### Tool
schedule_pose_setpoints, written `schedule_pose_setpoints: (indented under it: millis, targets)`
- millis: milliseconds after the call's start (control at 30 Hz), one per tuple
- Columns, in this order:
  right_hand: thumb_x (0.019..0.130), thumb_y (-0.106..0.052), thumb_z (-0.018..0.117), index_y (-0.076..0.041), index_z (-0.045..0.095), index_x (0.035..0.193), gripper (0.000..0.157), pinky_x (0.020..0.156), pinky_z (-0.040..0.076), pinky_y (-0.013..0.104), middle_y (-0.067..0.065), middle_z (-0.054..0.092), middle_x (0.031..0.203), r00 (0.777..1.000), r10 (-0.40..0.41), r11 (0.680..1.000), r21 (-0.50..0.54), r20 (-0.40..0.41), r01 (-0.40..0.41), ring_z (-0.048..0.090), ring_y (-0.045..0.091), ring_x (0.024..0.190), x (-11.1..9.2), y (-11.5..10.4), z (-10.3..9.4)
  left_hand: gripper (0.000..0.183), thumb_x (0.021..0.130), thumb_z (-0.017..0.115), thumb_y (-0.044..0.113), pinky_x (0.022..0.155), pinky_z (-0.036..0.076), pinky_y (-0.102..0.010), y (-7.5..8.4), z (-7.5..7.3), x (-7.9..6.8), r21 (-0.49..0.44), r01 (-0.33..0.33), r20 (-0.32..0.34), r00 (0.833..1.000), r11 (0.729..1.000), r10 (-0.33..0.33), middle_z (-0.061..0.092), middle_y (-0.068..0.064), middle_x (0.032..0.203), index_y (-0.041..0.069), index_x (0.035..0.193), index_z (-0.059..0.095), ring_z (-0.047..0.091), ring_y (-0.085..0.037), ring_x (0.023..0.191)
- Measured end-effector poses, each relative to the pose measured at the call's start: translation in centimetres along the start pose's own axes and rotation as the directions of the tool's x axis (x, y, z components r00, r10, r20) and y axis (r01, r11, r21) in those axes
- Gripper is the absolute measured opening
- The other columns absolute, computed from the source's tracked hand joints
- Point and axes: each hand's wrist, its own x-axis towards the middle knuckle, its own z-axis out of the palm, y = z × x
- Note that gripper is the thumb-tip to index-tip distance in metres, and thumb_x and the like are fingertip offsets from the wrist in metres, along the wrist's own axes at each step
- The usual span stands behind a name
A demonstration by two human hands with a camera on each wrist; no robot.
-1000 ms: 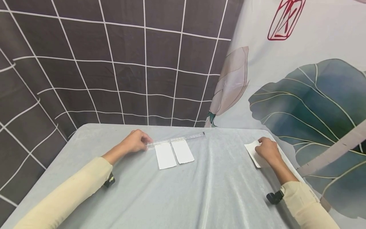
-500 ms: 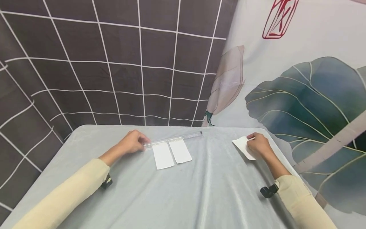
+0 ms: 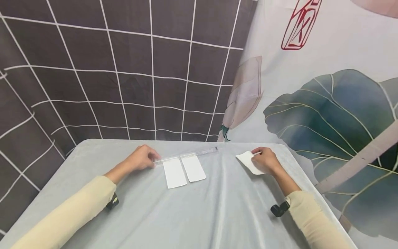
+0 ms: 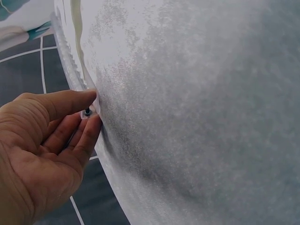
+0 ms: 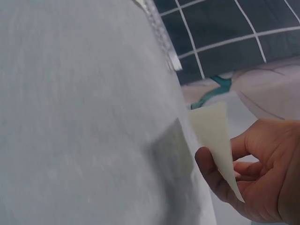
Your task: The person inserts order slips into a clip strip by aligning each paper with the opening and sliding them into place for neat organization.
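Observation:
In the head view my left hand pinches the near end of a clear, ruler-like plastic strip, between thumb and fingers. The left wrist view shows that hand at the strip, with a small dark spot at its end. Two white paper cards lie side by side below the strip, their top edges at it. My right hand holds another white card to the right. In the right wrist view this card is tilted between thumb and fingers, casting a shadow on the cloth.
A pale grey cloth covers the table. Behind stands a dark curtain with white grid lines. To the right hangs a white curtain with large leaf prints. Small black devices sit at both wrists.
My right hand has carried its white card leftward, toward the strip and the two cards. My left hand keeps its pinch on the strip's end. The head view has shifted slightly.

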Motion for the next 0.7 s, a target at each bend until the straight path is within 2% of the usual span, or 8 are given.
schedule_pose_setpoints:
  millis: [167, 400, 500, 700]
  targets:
    - [0.092, -0.01, 0.067, 0.009, 0.071, 0.129, 0.043, 0.077, 0.048, 0.032, 0.021, 0.075, 0.101, 0.999, -0.036, 0.999, -0.002, -0.008, 0.036, 0.067, 0.028, 0.09, 0.2, -1.1, 2.0, 0.039, 0.072, 0.086, -0.005, 0.086, 0.062, -0.041, -0.1, 0.2, -0.2, -0.002, 0.004, -0.004, 1.0, 1.0, -0.004, 0.085, -0.014, 0.098, -0.001, 0.111, 0.087, 0.073, -0.023, 0.091]
    - [0.09, -0.01, 0.059, 0.007, 0.073, 0.129, 0.045, 0.076, 0.048, 0.03, 0.021, 0.076, 0.103, 0.998, -0.065, 0.998, 0.008, -0.001, 0.065, 0.067, 0.028, 0.091, 0.9, -2.8, 4.0, 0.039, 0.073, 0.087, -0.004, 0.092, 0.064, -0.046, -0.3, 0.2, -0.3, -0.015, 0.019, -0.004, 1.0, 1.0, -0.019, 0.086, -0.016, 0.104, 0.0, 0.112, 0.087, 0.076, -0.026, 0.096]
    - [0.089, -0.009, 0.061, 0.007, 0.073, 0.129, 0.045, 0.076, 0.049, 0.029, 0.021, 0.076, 0.105, 0.998, -0.065, 0.997, 0.038, 0.003, 0.065, 0.068, 0.028, 0.092, 1.2, -3.4, 4.6, 0.04, 0.073, 0.088, -0.004, 0.094, 0.064, -0.048, -0.5, 0.1, -0.2, -0.019, 0.026, -0.003, 1.0, 1.0, -0.026, 0.086, -0.016, 0.106, 0.0, 0.113, 0.087, 0.076, -0.027, 0.098]
    - [0.086, -0.008, 0.066, 0.008, 0.073, 0.13, 0.047, 0.079, 0.049, 0.03, 0.024, 0.078, 0.11, 0.998, -0.065, 0.996, 0.061, 0.008, 0.064, 0.071, 0.032, 0.098, 1.7, -3.7, 5.7, 0.04, 0.073, 0.087, -0.004, 0.09, 0.063, -0.043, -0.4, 0.0, 0.1, -0.013, 0.011, 0.005, 1.0, 1.0, -0.01, 0.086, -0.015, 0.103, 0.0, 0.113, 0.087, 0.075, -0.025, 0.095]
